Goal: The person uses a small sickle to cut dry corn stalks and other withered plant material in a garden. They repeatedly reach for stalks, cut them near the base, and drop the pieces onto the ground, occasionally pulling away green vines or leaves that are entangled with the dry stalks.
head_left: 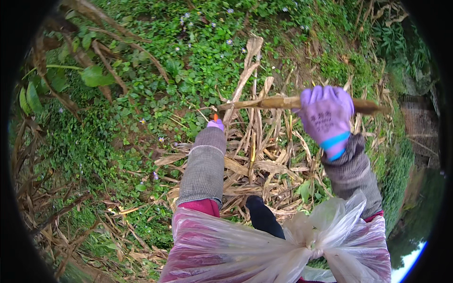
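My right hand [327, 114], in a purple glove with a blue cuff, is closed around a long dry brown corn stalk [269, 102]. The stalk lies nearly level across the view, and its thicker dark end sticks out to the right of the fist. Close to the stalk's thin left end is my left hand [216, 124], also gloved in purple and mostly hidden by its grey checked sleeve. A small orange tip [215, 116] shows at its fingers; what it belongs to is hidden.
Dry stalks and leaves [269, 165] lie heaped below my hands. Low green plants [141, 94] with small flowers cover the ground at left. Withered stalks [52, 221] crowd the left edge. A knotted clear plastic sheet [226, 250] covers my front, above a dark shoe [262, 217].
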`<state>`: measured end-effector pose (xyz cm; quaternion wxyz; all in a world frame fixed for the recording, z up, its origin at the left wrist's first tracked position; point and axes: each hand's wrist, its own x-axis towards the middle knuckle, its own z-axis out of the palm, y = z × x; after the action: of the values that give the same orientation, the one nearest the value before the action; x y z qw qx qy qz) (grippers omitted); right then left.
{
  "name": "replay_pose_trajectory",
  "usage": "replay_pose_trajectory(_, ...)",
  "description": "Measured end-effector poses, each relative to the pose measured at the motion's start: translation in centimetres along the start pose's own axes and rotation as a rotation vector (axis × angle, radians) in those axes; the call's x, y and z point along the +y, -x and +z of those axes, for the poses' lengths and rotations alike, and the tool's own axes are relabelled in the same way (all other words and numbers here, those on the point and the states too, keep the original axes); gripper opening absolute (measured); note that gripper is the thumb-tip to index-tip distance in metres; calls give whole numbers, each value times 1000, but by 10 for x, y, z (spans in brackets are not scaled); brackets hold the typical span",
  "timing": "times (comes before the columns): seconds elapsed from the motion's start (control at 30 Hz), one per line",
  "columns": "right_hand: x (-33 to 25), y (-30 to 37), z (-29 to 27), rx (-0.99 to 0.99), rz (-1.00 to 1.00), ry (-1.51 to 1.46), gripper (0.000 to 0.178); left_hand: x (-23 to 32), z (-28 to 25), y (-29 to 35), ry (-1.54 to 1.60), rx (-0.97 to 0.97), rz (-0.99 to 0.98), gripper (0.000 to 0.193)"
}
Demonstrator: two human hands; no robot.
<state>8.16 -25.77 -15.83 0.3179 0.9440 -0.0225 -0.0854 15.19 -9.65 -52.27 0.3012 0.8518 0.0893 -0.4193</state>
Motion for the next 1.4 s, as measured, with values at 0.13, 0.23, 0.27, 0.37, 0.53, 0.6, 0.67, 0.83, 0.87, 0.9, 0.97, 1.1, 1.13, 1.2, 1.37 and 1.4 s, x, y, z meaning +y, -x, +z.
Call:
replay_pose_trajectory(0.13,59,47,94,-560,193,-394,46,-34,-20,84,246,-116,-39,40)
replay_pose_trajectory(0.23,51,161,244,-700,335,-578,69,-228,1,147,188,165,514,23)
replay_pose_trajectory(0.27,35,186,239,-939,449,-652,72,-234,-8,190,384,87,278,23)
replay_pose_trajectory(0.37,-43,271,217,-981,591,-1079,69,-154,-82,293,878,-59,-242,21)
replay_pose_trajectory(0.53,-156,324,224,-694,878,-1657,61,-118,-115,288,1031,173,1,20)
replay_pose_trajectory(0.6,-120,272,124,-693,826,-1542,58,-95,-138,300,1026,210,52,19)
replay_pose_trajectory(0.67,-102,274,96,-665,842,-1463,60,-65,-142,322,1038,147,179,23)
replay_pose_trajectory(0.83,-66,272,15,-571,799,-1456,62,-26,-166,367,940,83,435,25)
replay_pose_trajectory(0.87,-64,276,4,-532,787,-1390,61,-21,-170,372,975,76,446,32)
replay_pose_trajectory(0.9,-61,278,-9,-506,771,-1374,60,-16,-176,375,1001,92,493,37)
replay_pose_trajectory(0.97,-52,280,-52,-464,724,-1344,60,8,-196,389,1053,134,577,46)
replay_pose_trajectory(1.1,-59,291,-108,-219,687,-1392,59,59,-247,417,1272,21,551,49)
replay_pose_trajectory(1.13,-56,286,-118,-349,593,-1464,59,62,-259,412,1384,-95,541,49)
replay_pose_trajectory(1.2,-57,286,-137,-236,641,-1480,59,78,-275,432,1427,-287,544,47)
replay_pose_trajectory(1.37,-68,264,-117,-48,423,-1569,52,91,-289,483,1149,-437,635,32)
replay_pose_trajectory(1.4,-67,254,-118,126,369,-1659,54,93,-287,489,1128,-424,710,30)
